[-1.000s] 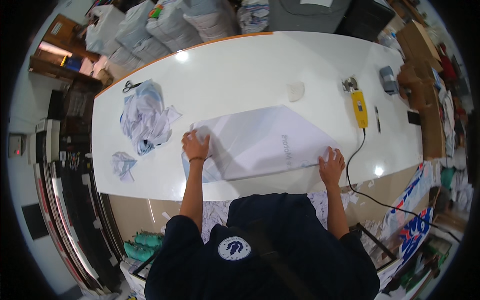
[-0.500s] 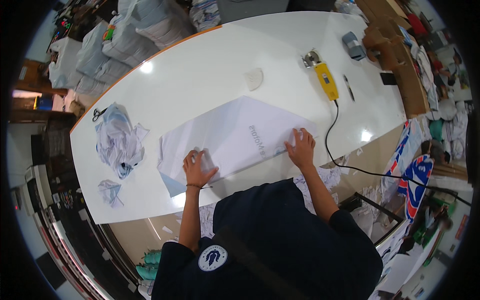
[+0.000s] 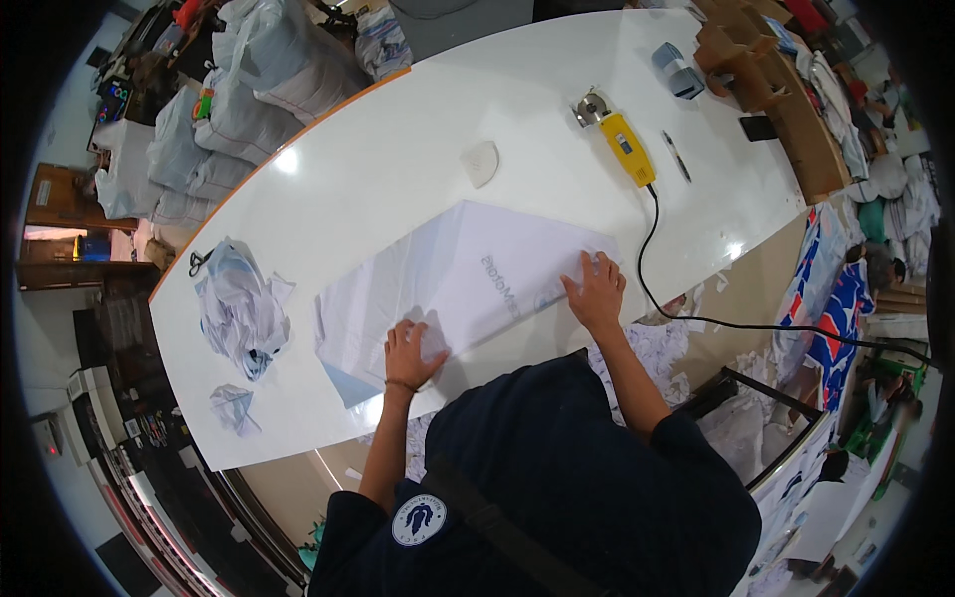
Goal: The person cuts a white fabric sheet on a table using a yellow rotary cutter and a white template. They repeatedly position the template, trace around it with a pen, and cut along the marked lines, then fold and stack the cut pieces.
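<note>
Around the pale printed cloth (image 3: 448, 264), the left hand (image 3: 410, 358) is placed at seven o'clock and the right hand (image 3: 595, 291) at three, fingers spread (nothing is gripped). The cloth is already laid mostly flat near the surface's (image 3: 348, 179) close edge; a bluish corner (image 3: 350, 384) is left jutting at eight. Crumpled cloth (image 3: 244, 313) is heaped at nine; the yellow cutter (image 3: 622, 144), past one, is left untouched.
</note>
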The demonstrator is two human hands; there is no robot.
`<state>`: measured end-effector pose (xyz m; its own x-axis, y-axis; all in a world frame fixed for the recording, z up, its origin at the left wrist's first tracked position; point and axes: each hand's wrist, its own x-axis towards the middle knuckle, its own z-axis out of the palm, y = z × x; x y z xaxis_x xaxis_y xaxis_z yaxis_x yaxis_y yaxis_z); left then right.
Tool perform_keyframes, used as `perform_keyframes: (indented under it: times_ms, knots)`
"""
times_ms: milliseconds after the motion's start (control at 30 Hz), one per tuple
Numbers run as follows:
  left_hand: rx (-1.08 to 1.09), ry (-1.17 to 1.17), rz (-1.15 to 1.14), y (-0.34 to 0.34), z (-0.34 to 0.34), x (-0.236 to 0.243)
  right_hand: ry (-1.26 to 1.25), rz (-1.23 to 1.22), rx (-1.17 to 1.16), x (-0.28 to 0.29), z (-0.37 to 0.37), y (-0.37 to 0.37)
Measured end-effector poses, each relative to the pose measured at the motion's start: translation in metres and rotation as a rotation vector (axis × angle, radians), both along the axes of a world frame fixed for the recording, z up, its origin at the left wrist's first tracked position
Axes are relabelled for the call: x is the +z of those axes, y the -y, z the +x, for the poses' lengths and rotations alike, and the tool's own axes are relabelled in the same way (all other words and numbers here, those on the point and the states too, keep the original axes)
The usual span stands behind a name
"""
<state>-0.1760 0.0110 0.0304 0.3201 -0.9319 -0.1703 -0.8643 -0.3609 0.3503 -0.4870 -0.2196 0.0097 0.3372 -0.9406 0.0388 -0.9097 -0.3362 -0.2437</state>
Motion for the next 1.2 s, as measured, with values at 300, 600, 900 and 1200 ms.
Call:
perform_keyframes:
  times_ms: [300, 600, 900, 1200]
  knots:
    - [0.063, 0.063, -0.073, -0.009, -0.016, -0.003, 0.016, -0.061, -0.083, -0.004, -0.014, 0.014]
    - [0.966, 0.201, 0.315, -0.022, 0.097, -0.018, 0.122, -0.025, 0.004, -0.006, 0.001, 0.040]
    - [1.083, 0.340, 0.258, -0.053, 0.115, -0.034, 0.015, -0.006, 0.074, 0.001, 0.007, 0.035]
    - [0.992, 0.298, 0.203, -0.068, 0.125, -0.040, 0.005, 0.023, 0.080, 0.006, 0.010, 0.039]
